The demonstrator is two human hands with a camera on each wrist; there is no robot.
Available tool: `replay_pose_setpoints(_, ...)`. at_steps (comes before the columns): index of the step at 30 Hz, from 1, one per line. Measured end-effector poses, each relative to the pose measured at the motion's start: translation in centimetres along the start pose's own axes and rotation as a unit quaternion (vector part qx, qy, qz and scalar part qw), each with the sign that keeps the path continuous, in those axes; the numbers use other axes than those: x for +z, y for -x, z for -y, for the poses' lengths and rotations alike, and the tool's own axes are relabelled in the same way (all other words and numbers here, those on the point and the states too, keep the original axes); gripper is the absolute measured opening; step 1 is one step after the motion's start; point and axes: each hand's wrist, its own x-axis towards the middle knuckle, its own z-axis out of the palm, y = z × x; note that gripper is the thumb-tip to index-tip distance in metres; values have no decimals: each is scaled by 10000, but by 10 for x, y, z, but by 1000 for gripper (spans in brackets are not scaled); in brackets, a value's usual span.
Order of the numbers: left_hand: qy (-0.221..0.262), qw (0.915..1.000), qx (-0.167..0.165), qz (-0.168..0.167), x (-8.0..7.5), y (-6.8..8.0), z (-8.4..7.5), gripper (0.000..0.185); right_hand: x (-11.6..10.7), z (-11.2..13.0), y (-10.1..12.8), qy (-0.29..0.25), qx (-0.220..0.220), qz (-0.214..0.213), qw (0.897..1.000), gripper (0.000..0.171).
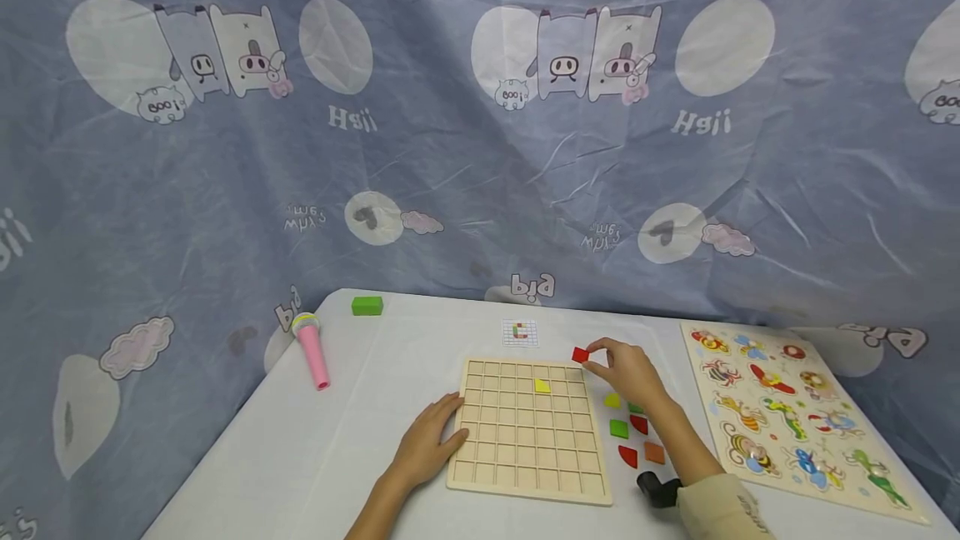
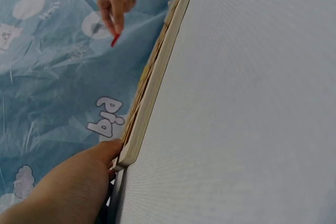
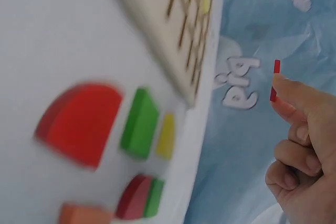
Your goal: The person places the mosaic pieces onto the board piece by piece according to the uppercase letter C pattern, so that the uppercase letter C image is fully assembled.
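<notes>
right hand [image 1: 628, 369] pinching red tile [image 1: 580, 354], left hand [image 1: 429, 440] steadying board [image 1: 528, 432]

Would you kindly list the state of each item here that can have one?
red tile: pinched in the right hand, above the board's far right corner.
grid board: flat on the table, one cell filled.
yellow tile: seated in a cell.
left hand: fingers resting on the board's left edge.
animal puzzle: pieces all seated.
</notes>
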Motion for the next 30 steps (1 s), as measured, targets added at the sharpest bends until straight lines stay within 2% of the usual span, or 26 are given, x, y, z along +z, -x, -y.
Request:
replay_pose_setpoints(6, -39, 10000, 5, 39, 0, 1, 1, 55, 6, 37, -6, -80, -295, -13, 9995, 33)
replay_pose_setpoints(12, -69, 10000, 51, 17, 1, 0, 2, 55, 25, 56, -8, -183, -436, 175, 9987, 29)
replay_pose_setpoints(20, -146, 9999, 57, 34, 1, -1, 3, 55, 51, 57, -6, -181, -424, 667, 9967, 25)
replay_pose_setpoints(25, -115, 9998, 143, 22, 1, -1, 2, 55, 60, 53, -7, -136, -201, 963, 9951, 22)
replay_pose_setpoints(30, -82, 9999, 142, 46, 0, 0, 3, 55, 66, 51, -9, -21, -228, 1078, 9939, 22)
